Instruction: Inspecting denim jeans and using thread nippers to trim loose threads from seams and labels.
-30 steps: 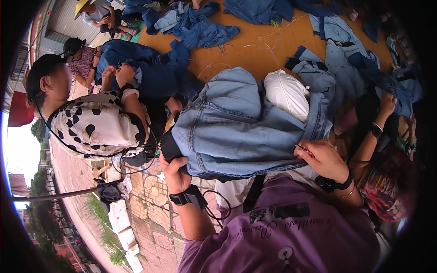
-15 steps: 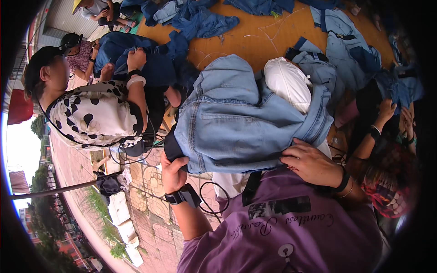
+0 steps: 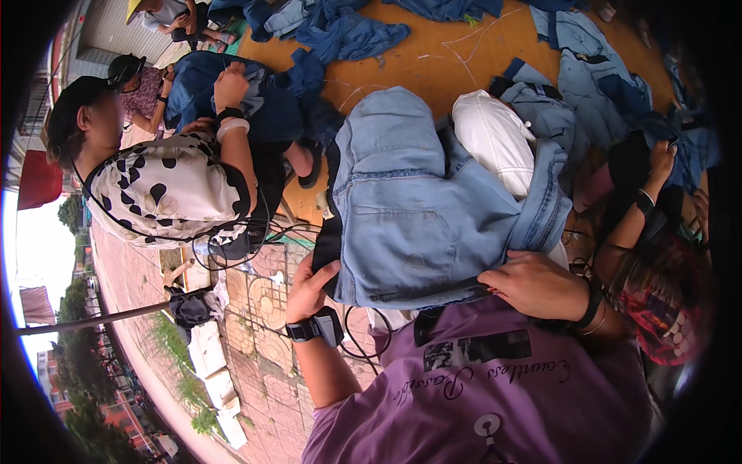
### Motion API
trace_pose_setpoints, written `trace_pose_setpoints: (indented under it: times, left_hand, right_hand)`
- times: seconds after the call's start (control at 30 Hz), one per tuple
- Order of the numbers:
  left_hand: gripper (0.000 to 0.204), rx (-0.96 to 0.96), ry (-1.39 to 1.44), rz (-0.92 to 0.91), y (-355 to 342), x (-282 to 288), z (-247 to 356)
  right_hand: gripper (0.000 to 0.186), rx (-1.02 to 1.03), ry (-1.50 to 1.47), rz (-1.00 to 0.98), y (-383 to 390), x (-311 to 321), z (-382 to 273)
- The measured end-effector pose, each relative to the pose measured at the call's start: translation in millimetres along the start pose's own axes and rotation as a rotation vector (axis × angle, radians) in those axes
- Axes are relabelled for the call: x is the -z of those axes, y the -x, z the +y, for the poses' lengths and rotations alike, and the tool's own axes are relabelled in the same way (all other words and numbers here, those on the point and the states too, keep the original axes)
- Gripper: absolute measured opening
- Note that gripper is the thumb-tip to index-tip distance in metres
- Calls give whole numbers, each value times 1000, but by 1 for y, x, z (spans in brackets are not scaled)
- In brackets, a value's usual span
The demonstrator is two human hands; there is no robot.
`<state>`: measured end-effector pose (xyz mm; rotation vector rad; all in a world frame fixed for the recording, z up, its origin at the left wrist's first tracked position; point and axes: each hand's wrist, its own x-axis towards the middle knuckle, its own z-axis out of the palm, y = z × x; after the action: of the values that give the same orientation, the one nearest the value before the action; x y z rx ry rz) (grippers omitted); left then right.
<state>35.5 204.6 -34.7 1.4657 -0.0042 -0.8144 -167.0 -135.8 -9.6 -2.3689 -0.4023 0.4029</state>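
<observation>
Purple shirt (image 3: 556,394): nearest thing; garment's near edge lies just beyond it.
Right hand (image 3: 537,284): thumb and forefinger close together, pinching the near edge right of its middle. Rest of palm turned down; contents cannot be told.
Left hand (image 3: 309,292): thumb laid over the near left corner, on the dark edging (image 3: 328,243); fingers out of sight beneath, apparently gripping cloth.
Denim garment (image 3: 402,240): light blue, spread across the lap between both hands, near edge roughly level; a cross seam (image 3: 394,175) runs farther up.
Handling of edge: best judged as a two-handed hold. Keep the left corner fixed, let the right fingers travel along the edge in short pinches, and hold light tension so the layers lie flat. Too hard a pull would probably drag the folds askew.
White cloth (image 3: 495,143): rounded, seamed, beside the garment's far right part; likely a trousered knee.
Dotted top (image 3: 166,193): co-worker at left, hands at dark blue denim (image 3: 274,112).
Table (image 3: 452,81): orange-brown, beyond the lap.
Denim heap (image 3: 340,35): on the table, far side.
</observation>
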Motion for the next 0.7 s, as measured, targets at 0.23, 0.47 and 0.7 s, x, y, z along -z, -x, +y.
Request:
trace_pose_setpoints:
  times: [0.23, 0.47, 0.7]
  left_hand:
    - [60, -405, -651, 452, -4, -19, 12]
    - [30, -798, -1150, 127, -6, -134, 71]
    - [31, -764, -1327, -214, -28, -151, 52]
  right_hand:
    - [20, -5, -3, 319, -18, 18, 3]
    - [15, -234, 46, 619, -50, 38, 8]
    - [15, -284, -41, 690, -44, 24, 27]
